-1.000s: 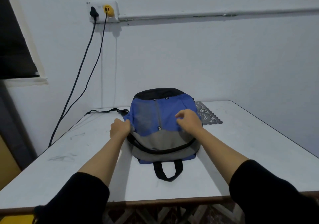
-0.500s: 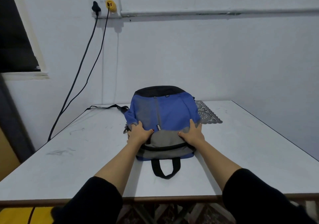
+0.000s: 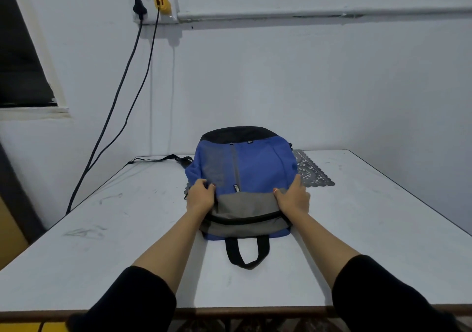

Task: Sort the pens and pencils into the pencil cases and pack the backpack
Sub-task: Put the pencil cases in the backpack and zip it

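A blue and grey backpack [image 3: 255,168] lies flat on the white table [image 3: 127,229], its black carry handle [image 3: 246,253] pointing toward me and its zips closed. My left hand [image 3: 200,197] grips the bag's left edge, thumb on top where blue meets grey. On the opposite edge my right hand [image 3: 293,198] holds the bag, thumb on the grey panel and fingers running along the side. No pens, pencils or pencil cases are in view.
A grey lace mat [image 3: 311,172] lies partly under the bag at its right. A black strap [image 3: 158,158] trails left from behind the bag. Two cables [image 3: 120,96] hang from a wall socket [image 3: 153,6] down past the table's left edge.
Both hands came down from the blue upper panel to the bag's two sides at the grey pocket. In the last half second they spread slightly outward.
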